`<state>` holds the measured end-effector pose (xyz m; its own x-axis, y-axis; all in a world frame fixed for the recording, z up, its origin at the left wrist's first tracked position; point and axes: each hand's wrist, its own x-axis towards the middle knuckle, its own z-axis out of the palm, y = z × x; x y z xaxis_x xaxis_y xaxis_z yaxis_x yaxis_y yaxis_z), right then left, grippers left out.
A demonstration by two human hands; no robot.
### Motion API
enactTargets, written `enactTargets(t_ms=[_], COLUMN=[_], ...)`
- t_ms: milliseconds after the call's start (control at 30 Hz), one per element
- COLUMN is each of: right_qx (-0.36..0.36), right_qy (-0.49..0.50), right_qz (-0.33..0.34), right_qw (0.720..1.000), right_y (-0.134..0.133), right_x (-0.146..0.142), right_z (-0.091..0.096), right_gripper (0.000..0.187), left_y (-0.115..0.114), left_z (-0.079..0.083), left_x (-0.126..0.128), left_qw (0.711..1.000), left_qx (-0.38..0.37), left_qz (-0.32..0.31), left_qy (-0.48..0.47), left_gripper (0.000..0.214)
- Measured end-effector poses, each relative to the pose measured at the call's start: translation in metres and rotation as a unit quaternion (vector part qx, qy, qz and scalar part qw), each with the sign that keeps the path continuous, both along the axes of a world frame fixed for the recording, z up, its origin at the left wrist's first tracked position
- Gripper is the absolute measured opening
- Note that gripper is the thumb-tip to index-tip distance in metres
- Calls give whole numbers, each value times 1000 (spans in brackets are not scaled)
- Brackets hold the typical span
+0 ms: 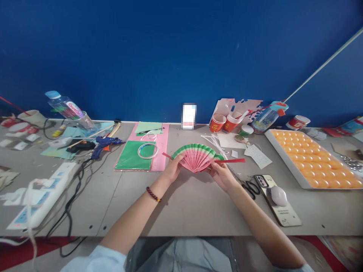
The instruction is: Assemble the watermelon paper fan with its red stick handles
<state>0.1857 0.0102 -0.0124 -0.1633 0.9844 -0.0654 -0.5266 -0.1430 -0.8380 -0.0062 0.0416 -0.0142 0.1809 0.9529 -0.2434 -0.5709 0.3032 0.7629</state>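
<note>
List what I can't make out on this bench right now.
Head view: some fingers of the left hand and right hand, hidden behind the paper fan.
Head view: upright screen, contents blurred by pixelation.
Head view: white card, markings too small.
Head view: blue package, cut off by right edge.

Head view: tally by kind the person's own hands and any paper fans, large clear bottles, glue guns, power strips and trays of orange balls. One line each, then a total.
Left hand and right hand: 2
Paper fan: 1
Left clear bottle and right clear bottle: 2
Glue gun: 1
Power strip: 1
Tray of orange balls: 1
Total: 8
</note>
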Motion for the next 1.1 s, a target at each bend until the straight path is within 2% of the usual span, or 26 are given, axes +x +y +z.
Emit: enactTargets(t_ms=[133,333,433,533,633,733,800,933,1100], right_qx=[1,-14,8,45,58,41,13,-64,-127], right_qy=[-17,-73,-108,-147,-160,-137,-119,-82,-28], right_qz=[32,27,40,66,107,138,156,184,167], right_qw=[999,997,993,986,980,980,981,977,977], right_y=[-1,-2,-3,-5,-6,-7,-9,-13,-16], right_x=[0,0,-2,-3,-5,-6,-7,-10,-13], right_z=[-5,-8,-7,-5,-4,-5,-7,-17,-22], right_gripper=[21,26,30,28,30,35,40,45,47], left_y=[-3,-8,-11,-15,-21,-26,-28,-32,-37], left_z=[2,6,6,10,16,22,24,24,23], left_x=[3,4,2,3,6,8,9,12,17], left_qw=[1000,987,968,948,937,936,933,925,939], left_qx=[9,131,193,220,230,239,236,199,162], left_qz=[-5,-53,-102,-173,-209,-210,-233,-310,-297], left_qy=[25,75,124,149,158,154,137,88,55], left_gripper=[18,42,41,36,33,43,49,42,31])
